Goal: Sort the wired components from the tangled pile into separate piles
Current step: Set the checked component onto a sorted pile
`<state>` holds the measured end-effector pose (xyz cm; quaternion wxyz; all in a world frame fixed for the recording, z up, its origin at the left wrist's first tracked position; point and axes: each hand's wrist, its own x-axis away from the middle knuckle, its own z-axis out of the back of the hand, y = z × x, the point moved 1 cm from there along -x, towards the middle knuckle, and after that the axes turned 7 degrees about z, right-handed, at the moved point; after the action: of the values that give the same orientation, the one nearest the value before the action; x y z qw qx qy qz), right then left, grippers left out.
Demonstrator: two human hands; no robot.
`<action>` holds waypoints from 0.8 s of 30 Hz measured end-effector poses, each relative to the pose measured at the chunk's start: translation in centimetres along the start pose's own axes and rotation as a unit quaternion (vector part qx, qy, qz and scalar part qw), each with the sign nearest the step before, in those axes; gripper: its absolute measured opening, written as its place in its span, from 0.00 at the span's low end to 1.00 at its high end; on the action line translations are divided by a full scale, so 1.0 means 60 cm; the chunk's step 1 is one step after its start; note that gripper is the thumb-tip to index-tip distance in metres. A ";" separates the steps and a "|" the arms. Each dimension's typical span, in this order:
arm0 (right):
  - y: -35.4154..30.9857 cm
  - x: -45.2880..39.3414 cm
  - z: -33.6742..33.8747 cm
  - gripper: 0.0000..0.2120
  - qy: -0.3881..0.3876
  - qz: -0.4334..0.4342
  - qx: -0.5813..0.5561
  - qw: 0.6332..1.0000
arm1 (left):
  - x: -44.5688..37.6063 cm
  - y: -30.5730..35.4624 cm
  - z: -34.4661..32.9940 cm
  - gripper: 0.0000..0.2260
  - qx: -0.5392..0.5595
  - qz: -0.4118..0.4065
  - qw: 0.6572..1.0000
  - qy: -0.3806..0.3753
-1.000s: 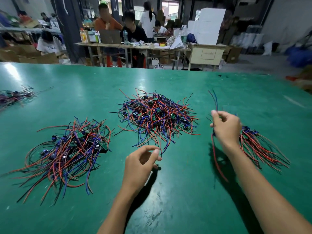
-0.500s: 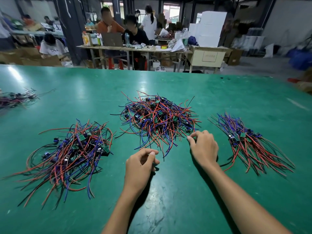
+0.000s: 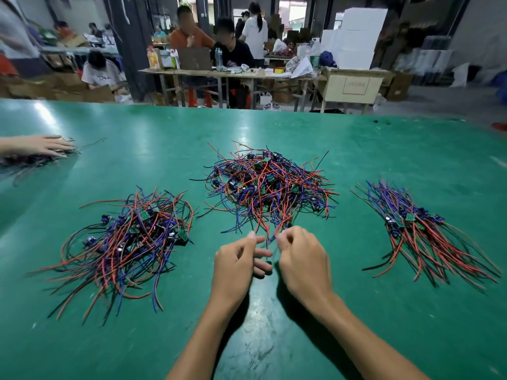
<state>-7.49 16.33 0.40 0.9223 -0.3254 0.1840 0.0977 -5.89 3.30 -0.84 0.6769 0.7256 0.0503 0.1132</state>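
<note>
At the tabletop's (image 3: pixel 384 149) left edge another person's hand (image 3: pixel 41 146) lies flat on a small dark wire bundle (image 3: pixel 30 160), with a band of bare green between it and the left sorted pile (image 3: pixel 129 242), which fans its red, blue and black leads toward the near-left corner. A narrow strip of bare surface parts that pile from the tangled pile (image 3: pixel 269 187), which sits mid-table, well back from the far edge. Both forearms come in from the near edge, angled inward, and the two hands meet close together at the tangled pile's near fringe. The left hand (image 3: pixel 237 266) pinches a red lead between thumb and forefinger, its other fingers loosely extended to the right. The right hand (image 3: pixel 301 259), knuckles up and fingers curled, pinches another lead just beside it. Right of the hands lies open green, then the right sorted pile (image 3: pixel 422 237), its leads combed toward the near-right corner, short of the right edge.
</note>
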 end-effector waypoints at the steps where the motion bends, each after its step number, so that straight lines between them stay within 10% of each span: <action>1: -0.013 0.008 -0.007 0.08 0.000 0.022 -0.009 1.000 | -0.002 0.001 0.000 0.14 0.014 0.006 1.000 -0.007; 7: -0.020 0.025 -0.020 0.07 -0.038 0.159 -0.039 0.986 | -0.006 -0.002 0.015 0.12 0.040 0.000 0.999 0.006; 14: 0.026 -0.027 0.005 0.29 -0.022 -0.122 -0.179 0.976 | 0.015 0.016 0.007 0.07 0.025 -0.039 0.997 -0.067; 24: 0.059 -0.047 0.032 0.12 -0.153 -0.179 -0.381 0.894 | 0.036 0.010 0.001 0.16 -0.109 -0.052 0.975 -0.184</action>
<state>-10.61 20.10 0.92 0.7466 -0.6601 -0.0720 0.0415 -3.81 3.70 -0.07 0.7544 0.6523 -0.0500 -0.0534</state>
